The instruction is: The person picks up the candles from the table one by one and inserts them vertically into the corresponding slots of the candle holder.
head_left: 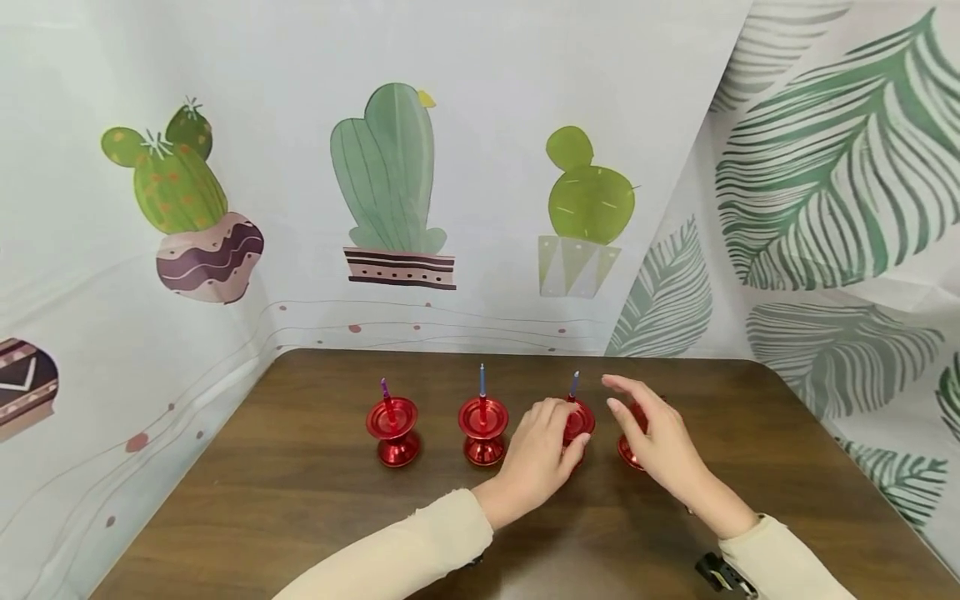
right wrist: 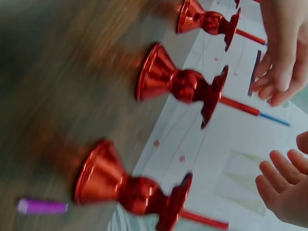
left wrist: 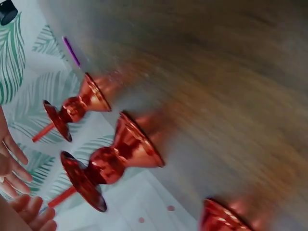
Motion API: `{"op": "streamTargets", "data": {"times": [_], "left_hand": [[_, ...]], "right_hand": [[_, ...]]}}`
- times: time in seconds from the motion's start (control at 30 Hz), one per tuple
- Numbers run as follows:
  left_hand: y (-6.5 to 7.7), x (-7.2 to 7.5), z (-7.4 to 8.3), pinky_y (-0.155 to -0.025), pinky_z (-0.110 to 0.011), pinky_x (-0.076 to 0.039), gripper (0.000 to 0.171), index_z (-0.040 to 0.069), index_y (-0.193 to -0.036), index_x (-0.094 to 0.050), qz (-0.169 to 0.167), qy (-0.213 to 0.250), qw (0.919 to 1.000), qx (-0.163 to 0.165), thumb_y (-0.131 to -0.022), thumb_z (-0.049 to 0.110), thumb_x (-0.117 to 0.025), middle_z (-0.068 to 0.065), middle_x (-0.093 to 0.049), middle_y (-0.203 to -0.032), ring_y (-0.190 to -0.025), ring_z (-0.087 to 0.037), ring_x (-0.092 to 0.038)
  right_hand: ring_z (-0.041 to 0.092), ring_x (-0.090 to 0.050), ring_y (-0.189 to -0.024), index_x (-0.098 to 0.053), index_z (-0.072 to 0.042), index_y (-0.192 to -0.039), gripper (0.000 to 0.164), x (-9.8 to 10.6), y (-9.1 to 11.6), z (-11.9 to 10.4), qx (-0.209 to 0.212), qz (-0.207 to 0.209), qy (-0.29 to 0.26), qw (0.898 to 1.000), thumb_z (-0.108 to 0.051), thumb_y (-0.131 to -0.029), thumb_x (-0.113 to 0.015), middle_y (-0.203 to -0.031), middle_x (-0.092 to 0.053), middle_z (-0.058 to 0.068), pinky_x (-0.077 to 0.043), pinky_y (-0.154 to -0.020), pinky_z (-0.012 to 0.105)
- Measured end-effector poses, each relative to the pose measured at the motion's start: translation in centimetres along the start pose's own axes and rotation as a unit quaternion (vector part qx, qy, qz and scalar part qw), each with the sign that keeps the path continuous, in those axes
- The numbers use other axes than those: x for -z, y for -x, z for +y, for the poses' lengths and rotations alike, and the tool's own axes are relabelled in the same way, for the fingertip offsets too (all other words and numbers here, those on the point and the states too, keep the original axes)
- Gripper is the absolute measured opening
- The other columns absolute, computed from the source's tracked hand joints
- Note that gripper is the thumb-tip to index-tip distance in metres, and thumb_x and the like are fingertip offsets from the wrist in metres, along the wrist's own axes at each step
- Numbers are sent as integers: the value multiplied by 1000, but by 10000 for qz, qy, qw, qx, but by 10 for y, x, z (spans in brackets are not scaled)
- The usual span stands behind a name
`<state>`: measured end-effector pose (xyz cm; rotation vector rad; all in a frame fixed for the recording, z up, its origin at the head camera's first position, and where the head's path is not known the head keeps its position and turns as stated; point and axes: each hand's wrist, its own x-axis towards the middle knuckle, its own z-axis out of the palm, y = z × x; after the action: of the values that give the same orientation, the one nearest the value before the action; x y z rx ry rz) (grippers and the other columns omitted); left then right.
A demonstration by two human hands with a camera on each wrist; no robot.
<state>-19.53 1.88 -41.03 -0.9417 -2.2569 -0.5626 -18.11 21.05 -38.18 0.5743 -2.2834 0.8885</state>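
Observation:
Several shiny red candle holders stand in a row on the table. The leftmost holder (head_left: 399, 450) bears a purple candle (head_left: 384, 387), slightly tilted; the second holder (head_left: 483, 451) bears a blue candle (head_left: 482, 379). My left hand (head_left: 534, 457) is at the third holder (head_left: 581, 423), partly covering it, its fingers loosely bent near that holder's blue candle (right wrist: 274, 119). Beside the rightmost holder (head_left: 628, 452), my right hand (head_left: 663, 442) has its fingers spread, holding nothing. In the right wrist view the rightmost holder's red tube (right wrist: 207, 219) shows no candle.
A loose purple candle (right wrist: 43, 206) lies on the table near the rightmost holder. Behind the brown wooden table (head_left: 300, 500) hangs a white cloth (head_left: 495, 150) printed with cacti and leaves. A black strap piece (head_left: 723, 575) sits at the right sleeve.

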Motion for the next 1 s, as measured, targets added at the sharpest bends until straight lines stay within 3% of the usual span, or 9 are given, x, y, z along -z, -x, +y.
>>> {"op": "streamTargets", "data": {"times": [0.1,0.23,0.33,0.43,0.53,0.63,0.7,0.77,1.0], "left_hand": [[-2,0,7,-89,-27,-47,32,5,-118,-56,157,95,9991,-391,-93,24,-64,-4,-58,-109,-102,-17,-56],[-7,-4,16,-95,-25,-44,32,5,-121,-55,20,206,9982,-555,-95,24,-60,-4,-58,-112,-104,-16,-56],[-12,-9,23,-100,-25,-42,36,5,-125,-54,-278,304,9984,-380,-96,26,-58,-4,-57,-117,-110,-15,-56],[-17,-14,30,-103,-25,-40,42,4,-131,-51,-729,650,9952,12,-98,28,-57,-5,-56,-124,-117,-15,-54],[-23,-22,36,-105,-25,-38,50,2,-137,-46,-1159,1067,9864,463,-98,30,-56,-7,-53,-132,-124,-16,-50],[-28,-30,41,-105,-25,-38,57,0,-142,-40,-1474,1440,9748,853,-97,31,-57,-9,-49,-139,-129,-16,-46],[-32,-36,45,-105,-25,-38,61,-1,-143,-38,-1614,1633,9675,1055,-97,31,-58,-11,-46,-141,-131,-17,-44],[-35,-41,48,-105,-25,-38,64,-2,-145,-35,-1729,1778,9609,1232,-96,32,-59,-12,-44,-144,-132,-17,-42],[-43,-55,55,-106,-28,-38,70,-5,-146,-30,-2059,1910,9447,1696,-95,33,-60,-15,-36,-149,-136,-21,-37]], "right_hand": [[7,-60,-105,-61,-5,-125,36,13,4,4,-14,289,-68,9996,1,-90,-63,-121,-65,8,-40,-87,7],[-12,-48,-113,-61,-1,-123,33,26,11,14,-100,735,-5,9972,3,-91,-60,-117,-65,15,-32,-92,2],[-19,-43,-110,-60,2,-122,30,33,19,26,-271,958,86,9950,2,-92,-59,-115,-64,20,-28,-92,0],[-20,-41,-107,-59,3,-123,29,38,28,37,-566,933,172,9939,-1,-94,-58,-114,-63,22,-26,-90,-1],[2,-52,-112,-56,4,-125,31,43,38,47,-939,653,367,9928,-7,-96,-56,-117,-61,23,-32,-92,5],[37,-54,-113,-52,6,-128,35,45,47,54,-1316,189,531,9897,-12,-98,-54,-123,-56,28,-44,-95,36],[53,-48,-114,-48,9,-131,39,46,51,58,-1536,-195,563,9863,-15,-100,-52,-128,-50,33,-42,-90,57],[58,-43,-117,-45,11,-132,44,45,55,61,-1720,-562,539,9820,-18,-100,-51,-130,-46,37,-38,-87,68],[61,-32,-123,-34,20,-135,59,40,64,68,-2099,-1700,504,9615,-24,-100,-52,-137,-33,44,-31,-95,71]]}}
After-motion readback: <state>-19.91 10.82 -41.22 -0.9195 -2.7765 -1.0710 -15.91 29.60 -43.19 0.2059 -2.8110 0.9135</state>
